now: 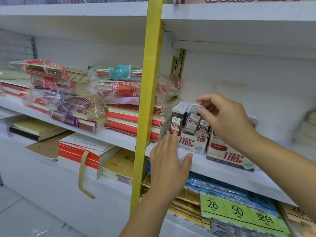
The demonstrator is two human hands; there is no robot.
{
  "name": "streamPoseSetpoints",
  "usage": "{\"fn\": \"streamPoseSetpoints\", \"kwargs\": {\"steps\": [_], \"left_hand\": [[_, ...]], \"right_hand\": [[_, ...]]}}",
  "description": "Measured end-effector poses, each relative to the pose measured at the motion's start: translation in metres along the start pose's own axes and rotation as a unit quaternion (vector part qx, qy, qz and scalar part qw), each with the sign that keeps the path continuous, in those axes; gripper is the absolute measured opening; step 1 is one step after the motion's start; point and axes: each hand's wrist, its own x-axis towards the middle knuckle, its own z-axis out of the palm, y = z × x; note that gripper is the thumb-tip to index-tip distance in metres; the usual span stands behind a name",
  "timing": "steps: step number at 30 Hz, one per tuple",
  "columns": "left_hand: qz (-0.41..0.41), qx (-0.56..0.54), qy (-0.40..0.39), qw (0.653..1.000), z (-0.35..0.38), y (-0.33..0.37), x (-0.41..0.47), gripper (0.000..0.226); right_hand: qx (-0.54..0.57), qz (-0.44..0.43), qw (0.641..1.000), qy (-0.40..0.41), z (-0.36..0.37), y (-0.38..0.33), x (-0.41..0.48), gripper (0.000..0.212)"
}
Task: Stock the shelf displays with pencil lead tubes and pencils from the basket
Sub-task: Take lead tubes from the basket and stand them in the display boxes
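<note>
A white and red display box (191, 142) marked HB 0.5 stands on the white shelf (222, 170), filled with several pencil lead tubes. My right hand (224, 120) pinches the top of one lead tube (193, 122), which sits tilted in the middle of the box. My left hand (169, 161) has straight fingers, and its fingertips press against the box's left front corner. A second display box (229, 156) sits to the right, partly hidden by my right forearm. No basket and no pencils are in view.
A yellow upright post (147, 100) divides the shelving. Stacks of wrapped notebooks (116, 100) fill the shelf to the left, touching the box's side. Paper packs with a green label (239, 212) lie on the shelf below. The upper shelf (239, 23) overhangs close above.
</note>
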Motion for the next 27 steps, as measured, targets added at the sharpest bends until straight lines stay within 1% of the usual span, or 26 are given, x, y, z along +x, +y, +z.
{"fn": "streamPoseSetpoints", "kwargs": {"steps": [2,4,7,10,13,15,16,18,20,22,24,26,27], "left_hand": [[0.005,0.005,0.001,1.0,0.002,-0.001,0.001,0.073],[0.012,0.004,0.006,1.0,0.003,-0.003,0.002,0.072],[0.015,-0.004,0.013,1.0,0.004,-0.004,0.002,0.07],[0.019,-0.006,0.012,1.0,0.003,-0.004,0.001,0.069],[0.023,-0.028,0.005,0.999,-0.002,-0.003,-0.003,0.068],[0.028,-0.044,0.011,0.999,-0.007,0.0,-0.01,0.066],[0.029,-0.05,0.021,0.998,-0.009,0.001,-0.016,0.064],[0.023,-0.054,0.043,0.997,-0.012,0.001,-0.031,0.058],[0.02,-0.055,0.04,0.997,-0.012,-0.004,-0.053,0.054],[0.028,-0.038,-0.009,0.999,-0.008,-0.013,-0.079,0.052],[0.036,0.013,-0.091,0.995,-0.001,-0.032,-0.105,0.056],[0.038,0.09,-0.201,0.975,0.009,-0.061,-0.133,0.061],[0.021,0.123,-0.26,0.957,0.015,-0.076,-0.149,0.063]], "right_hand": [[0.002,0.033,0.999,-0.024,0.005,0.006,0.006,0.022],[-0.02,0.052,0.997,-0.047,0.009,0.013,0.011,0.018],[-0.108,0.03,0.992,-0.052,0.016,0.022,0.017,0.016],[-0.162,0.021,0.985,-0.051,0.018,0.025,0.021,0.021],[-0.198,0.019,0.976,-0.09,0.014,0.022,0.02,0.03],[-0.179,0.02,0.979,-0.092,0.006,0.016,0.012,0.036],[-0.15,0.02,0.986,-0.076,0.0,0.01,0.004,0.036],[-0.07,0.017,0.997,-0.03,-0.013,-0.002,-0.019,0.03],[0.033,0.024,0.999,-0.005,-0.024,-0.013,-0.054,0.023],[0.14,0.054,0.988,-0.02,-0.028,-0.019,-0.099,0.019],[0.211,0.116,0.969,-0.062,-0.021,-0.019,-0.144,0.02],[0.234,0.185,0.948,-0.11,-0.001,-0.01,-0.188,0.021],[0.237,0.224,0.935,-0.135,0.013,-0.003,-0.211,0.021]]}}
